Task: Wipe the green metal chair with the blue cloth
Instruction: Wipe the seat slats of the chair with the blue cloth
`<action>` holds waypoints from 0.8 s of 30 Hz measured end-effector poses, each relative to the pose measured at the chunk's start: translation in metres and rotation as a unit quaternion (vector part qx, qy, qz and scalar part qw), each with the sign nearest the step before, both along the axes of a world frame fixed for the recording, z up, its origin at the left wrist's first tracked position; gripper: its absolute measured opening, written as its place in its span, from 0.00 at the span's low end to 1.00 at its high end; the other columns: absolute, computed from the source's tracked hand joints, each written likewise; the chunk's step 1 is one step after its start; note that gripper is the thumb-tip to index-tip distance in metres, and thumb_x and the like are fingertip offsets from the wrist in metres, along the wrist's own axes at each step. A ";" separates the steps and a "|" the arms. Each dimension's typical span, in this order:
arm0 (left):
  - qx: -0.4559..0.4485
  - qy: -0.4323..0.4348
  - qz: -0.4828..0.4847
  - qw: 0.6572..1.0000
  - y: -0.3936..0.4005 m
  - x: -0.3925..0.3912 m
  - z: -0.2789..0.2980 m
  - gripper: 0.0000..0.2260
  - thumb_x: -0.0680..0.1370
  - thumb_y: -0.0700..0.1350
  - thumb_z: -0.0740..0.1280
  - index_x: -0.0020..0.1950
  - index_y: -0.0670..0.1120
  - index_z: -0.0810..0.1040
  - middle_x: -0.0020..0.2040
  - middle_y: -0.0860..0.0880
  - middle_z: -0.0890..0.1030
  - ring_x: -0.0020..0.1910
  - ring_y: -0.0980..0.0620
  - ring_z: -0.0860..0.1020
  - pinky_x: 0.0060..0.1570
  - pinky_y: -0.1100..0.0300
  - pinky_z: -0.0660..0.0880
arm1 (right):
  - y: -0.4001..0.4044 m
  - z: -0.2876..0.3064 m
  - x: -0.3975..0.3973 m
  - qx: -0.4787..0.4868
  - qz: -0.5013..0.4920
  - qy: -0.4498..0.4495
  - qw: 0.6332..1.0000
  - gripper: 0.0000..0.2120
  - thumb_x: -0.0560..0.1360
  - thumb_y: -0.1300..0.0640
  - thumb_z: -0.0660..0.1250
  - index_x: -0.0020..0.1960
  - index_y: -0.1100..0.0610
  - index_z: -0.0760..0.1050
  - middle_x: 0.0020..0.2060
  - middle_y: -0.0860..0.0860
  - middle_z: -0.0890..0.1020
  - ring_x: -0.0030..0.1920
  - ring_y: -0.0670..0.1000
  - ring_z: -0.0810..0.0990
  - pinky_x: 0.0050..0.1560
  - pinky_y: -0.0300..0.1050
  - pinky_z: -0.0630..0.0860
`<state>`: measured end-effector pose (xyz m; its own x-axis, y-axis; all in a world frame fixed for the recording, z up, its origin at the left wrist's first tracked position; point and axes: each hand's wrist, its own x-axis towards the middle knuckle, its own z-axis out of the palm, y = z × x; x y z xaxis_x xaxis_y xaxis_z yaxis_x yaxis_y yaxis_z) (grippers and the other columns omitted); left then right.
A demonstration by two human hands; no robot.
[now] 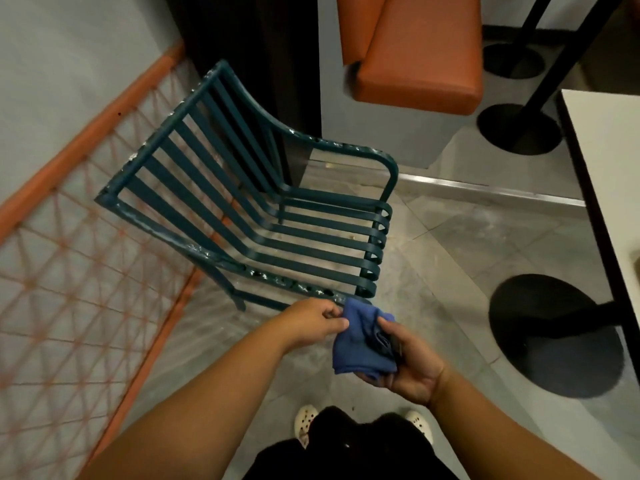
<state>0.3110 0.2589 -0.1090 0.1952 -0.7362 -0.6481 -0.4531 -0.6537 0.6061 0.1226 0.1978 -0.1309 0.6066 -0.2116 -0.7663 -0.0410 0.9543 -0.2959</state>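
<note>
Green metal chair (263,216) standing on tiled floor (450,244), slatted seat facing camera, near armrest rail looking chipped and spotted. Both hands holding blue cloth (360,344) in air, just off front end of near armrest, cloth overlapping it in view; contact unclear. Right hand (412,368) cupping bunched cloth, fingers half curled. Left hand (311,322) pinching cloth corner between thumb and fingertips. Step: likely folding, readying cloth; wiping not begun. Next: needing flat pad pressed onto near armrest rail.
</note>
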 end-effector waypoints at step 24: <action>0.042 -0.326 -0.224 0.918 -0.096 0.010 -0.111 0.28 0.73 0.50 0.70 0.72 0.54 0.65 0.68 0.51 0.72 0.68 0.50 0.68 0.74 0.41 0.43 | -0.061 -0.184 0.031 0.031 -0.174 0.200 0.964 0.09 0.79 0.50 0.60 0.59 0.44 0.70 0.61 0.57 0.74 0.58 0.63 0.75 0.55 0.66 0.74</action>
<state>0.3210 0.1624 -0.2203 0.2515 -0.7896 -0.5597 -0.9360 -0.3456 0.0670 0.1539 0.1371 -0.3154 0.1617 -0.2950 -0.9417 0.1855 0.9464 -0.2646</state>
